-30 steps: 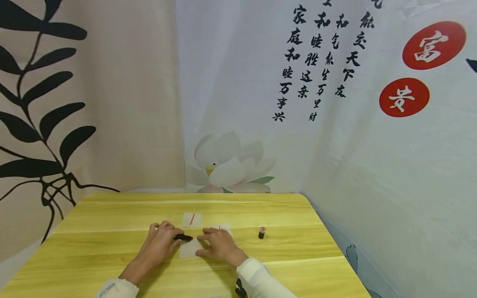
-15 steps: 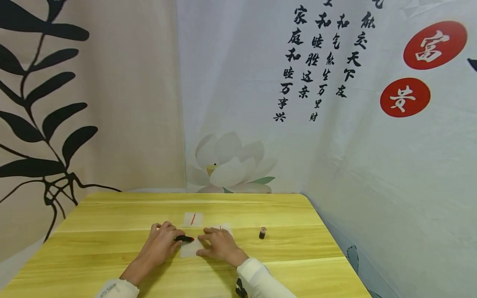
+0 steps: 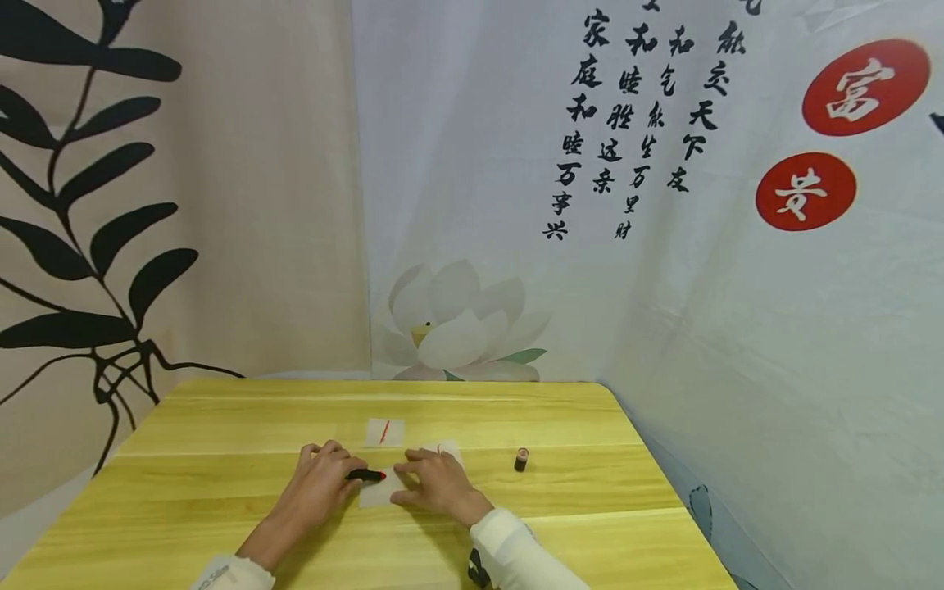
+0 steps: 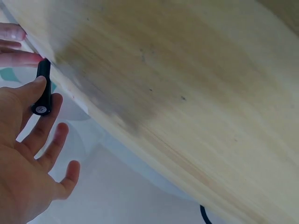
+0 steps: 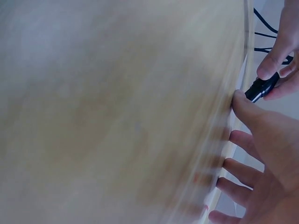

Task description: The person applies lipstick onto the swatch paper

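Observation:
My left hand (image 3: 313,487) pinches a black lipstick (image 3: 363,474) between thumb and fingers, its red tip pointing right. In the left wrist view the tube (image 4: 43,88) shows a round pale label on its base, and the other fingers are spread. Beneath the red tip lies a small blank square of white paper (image 3: 374,496). My right hand (image 3: 440,485) rests with spread fingers on the right side of that paper. A second paper (image 3: 451,452) with a red mark is partly hidden behind the right hand. The right wrist view shows the right thumb (image 5: 245,109) close to the lipstick's tip.
Farther back lies another white paper (image 3: 394,434) bearing a slanted red stroke. A short dark cylinder (image 3: 521,460), like a lipstick cap, stands upright on the wooden table (image 3: 590,533) to the right. Behind the table hangs a printed cloth (image 3: 472,164).

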Demonstrator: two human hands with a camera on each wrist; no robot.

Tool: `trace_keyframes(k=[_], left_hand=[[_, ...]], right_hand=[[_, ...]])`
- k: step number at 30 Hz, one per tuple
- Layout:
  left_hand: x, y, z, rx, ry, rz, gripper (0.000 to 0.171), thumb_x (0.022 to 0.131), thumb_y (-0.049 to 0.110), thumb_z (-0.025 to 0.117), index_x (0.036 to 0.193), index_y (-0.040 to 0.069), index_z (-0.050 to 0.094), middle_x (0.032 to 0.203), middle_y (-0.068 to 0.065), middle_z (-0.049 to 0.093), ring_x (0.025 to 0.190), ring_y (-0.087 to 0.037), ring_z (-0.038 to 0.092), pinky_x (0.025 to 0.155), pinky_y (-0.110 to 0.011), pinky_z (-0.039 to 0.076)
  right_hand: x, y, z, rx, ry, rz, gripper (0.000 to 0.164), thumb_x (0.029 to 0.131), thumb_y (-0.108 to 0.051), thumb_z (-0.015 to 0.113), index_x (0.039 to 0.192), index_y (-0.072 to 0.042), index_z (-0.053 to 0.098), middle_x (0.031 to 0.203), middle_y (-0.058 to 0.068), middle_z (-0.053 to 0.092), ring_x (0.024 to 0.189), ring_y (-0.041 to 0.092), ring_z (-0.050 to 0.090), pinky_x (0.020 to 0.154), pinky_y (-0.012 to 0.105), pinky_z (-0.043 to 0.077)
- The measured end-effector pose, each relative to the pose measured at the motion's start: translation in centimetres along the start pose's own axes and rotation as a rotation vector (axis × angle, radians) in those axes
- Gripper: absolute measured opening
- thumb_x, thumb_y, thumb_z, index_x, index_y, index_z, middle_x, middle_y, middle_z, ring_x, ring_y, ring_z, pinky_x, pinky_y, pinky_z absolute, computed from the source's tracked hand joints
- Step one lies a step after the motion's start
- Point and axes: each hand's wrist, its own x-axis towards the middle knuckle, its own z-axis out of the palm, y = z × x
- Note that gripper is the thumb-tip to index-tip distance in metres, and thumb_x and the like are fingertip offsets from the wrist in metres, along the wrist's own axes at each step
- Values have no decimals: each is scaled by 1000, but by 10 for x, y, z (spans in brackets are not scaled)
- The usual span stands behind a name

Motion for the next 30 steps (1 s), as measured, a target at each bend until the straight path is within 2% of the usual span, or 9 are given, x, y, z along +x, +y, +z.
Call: trace_keyframes(k=[10,30], left_hand=[[-3,2,0,9,5,14,30,74,26,83,102,21,74,95,8,70,97,-16,54,92,-57,35],[-11,9,-4,37,-2,-3,29,74,27,82,101,23,75,94,9,70,97,-15,55,92,-56,37]], right_hand=[[1,1,1,-7,6,-3,54,83,-57,64,128,-27,63,138,6,53,126,24,51,100,56,39],[0,0,3,-3,22,-16,51,84,-56,65,127,-27,64,137,6,54,126,23,51,100,56,39]])
